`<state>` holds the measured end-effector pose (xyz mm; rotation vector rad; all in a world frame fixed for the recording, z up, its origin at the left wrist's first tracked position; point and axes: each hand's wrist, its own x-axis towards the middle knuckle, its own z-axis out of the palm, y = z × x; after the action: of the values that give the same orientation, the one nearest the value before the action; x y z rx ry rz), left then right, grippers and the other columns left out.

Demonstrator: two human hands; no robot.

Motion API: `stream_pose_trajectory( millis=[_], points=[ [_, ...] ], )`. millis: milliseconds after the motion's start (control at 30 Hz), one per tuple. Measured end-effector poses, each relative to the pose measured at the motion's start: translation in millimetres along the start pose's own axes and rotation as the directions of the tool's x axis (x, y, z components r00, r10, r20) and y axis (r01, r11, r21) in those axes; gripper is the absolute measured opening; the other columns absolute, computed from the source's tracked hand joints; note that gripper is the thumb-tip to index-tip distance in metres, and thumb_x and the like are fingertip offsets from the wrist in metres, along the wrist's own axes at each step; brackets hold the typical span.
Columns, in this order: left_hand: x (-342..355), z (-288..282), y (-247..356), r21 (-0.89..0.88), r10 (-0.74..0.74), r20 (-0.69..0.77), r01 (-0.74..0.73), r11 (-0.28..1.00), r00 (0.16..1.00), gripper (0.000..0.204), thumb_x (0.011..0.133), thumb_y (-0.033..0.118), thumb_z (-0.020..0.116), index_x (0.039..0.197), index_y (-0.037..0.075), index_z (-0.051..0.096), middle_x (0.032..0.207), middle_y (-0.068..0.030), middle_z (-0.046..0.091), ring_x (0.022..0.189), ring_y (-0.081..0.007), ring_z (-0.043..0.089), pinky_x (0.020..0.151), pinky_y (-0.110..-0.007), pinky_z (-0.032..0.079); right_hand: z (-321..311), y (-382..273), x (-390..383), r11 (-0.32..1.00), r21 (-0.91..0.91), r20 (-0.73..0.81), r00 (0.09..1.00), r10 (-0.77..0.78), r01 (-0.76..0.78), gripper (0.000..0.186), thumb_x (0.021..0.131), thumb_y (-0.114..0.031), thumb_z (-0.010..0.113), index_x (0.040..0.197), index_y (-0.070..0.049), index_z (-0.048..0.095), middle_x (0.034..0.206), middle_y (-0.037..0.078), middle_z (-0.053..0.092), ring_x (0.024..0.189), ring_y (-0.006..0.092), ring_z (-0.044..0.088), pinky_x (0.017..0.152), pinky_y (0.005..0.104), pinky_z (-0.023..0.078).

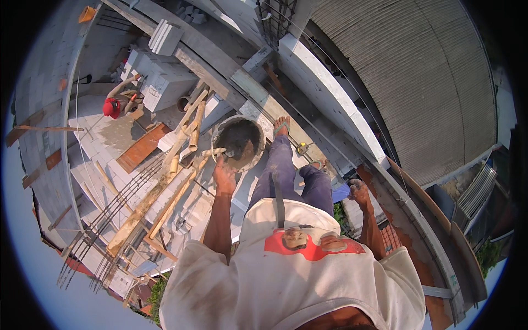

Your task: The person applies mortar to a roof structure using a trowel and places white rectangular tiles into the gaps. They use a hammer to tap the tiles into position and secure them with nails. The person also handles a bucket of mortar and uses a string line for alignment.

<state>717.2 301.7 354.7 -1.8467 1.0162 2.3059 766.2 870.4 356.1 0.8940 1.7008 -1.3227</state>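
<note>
Our left hand (224,175) grips a trowel (217,152) in the mortar bucket (238,143) | right hand (358,192) well apart, grasp unclear.

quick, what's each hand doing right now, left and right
Left hand: closed on a trowel handle over the mortar bucket.
Right hand: holds nothing visible; open or closed cannot be told.

Centre of frame: grey mortar bucket (240,143) with wet grey-brown contents; wooden-handled trowel (215,152), pale tan. Centre below it: blue-purple trousers (286,176) and a dirt-stained white shirt (286,275) bearing a red printed patch. Upper left: white building blocks (159,77); a co-worker's red cap (111,107); a rust-brown board (143,147). Upper right: grey corrugated roof (418,77), finely ribbed. Left: pale bamboo poles (187,132).
</note>
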Motion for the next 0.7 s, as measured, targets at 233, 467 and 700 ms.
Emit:
stream_pose_trajectory(
  millis=[233,467,700],
  points=[
    [-6.6,25.0,10.4,0.04,0.029,0.039,-0.03,0.999,0.999,0.042,0.103,0.039,0.066,0.071,0.021,0.045,0.058,0.0064,0.027,0.051,-0.0111,0.029,0.059,-0.031,0.036,-6.6,-15.4,-11.7,0.993,-0.105,-0.133,0.989,-0.067,0.053,0.032,0.099,-0.016,0.063,0.124,0.005,0.063,0.083,0.008,0.065,0.064,0.0151,0.065,0.06,0.0309,0.058],
    [-13.6,45.9,16.9,0.069,0.002,0.0,-0.002,0.998,1.0,0.035,0.103,0.041,0.066,0.08,0.019,0.053,0.058,0.006,0.026,0.049,-0.0109,0.028,0.056,-0.032,0.035,3.3,-10.0,-7.3,0.996,-0.091,-0.187,0.982,-0.04,0.023,0.038,0.09,-0.003,0.068,0.128,0.006,0.062,0.087,0.01,0.066,0.07,0.018,0.069,0.062,0.0324,0.06],
    [-30.7,57.8,26.4,0.121,0.025,-0.035,-0.02,0.992,0.999,0.033,0.104,0.043,0.064,0.088,0.015,0.058,0.056,0.0053,0.026,0.045,-0.0114,0.026,0.053,-0.032,0.035,34.5,-0.4,10.7,0.993,-0.095,-0.17,0.981,-0.09,0.074,0.035,0.087,-0.002,0.073,0.121,0.002,0.067,0.09,0.014,0.07,0.069,0.0173,0.069,0.059,0.0309,0.057]
  ],
)
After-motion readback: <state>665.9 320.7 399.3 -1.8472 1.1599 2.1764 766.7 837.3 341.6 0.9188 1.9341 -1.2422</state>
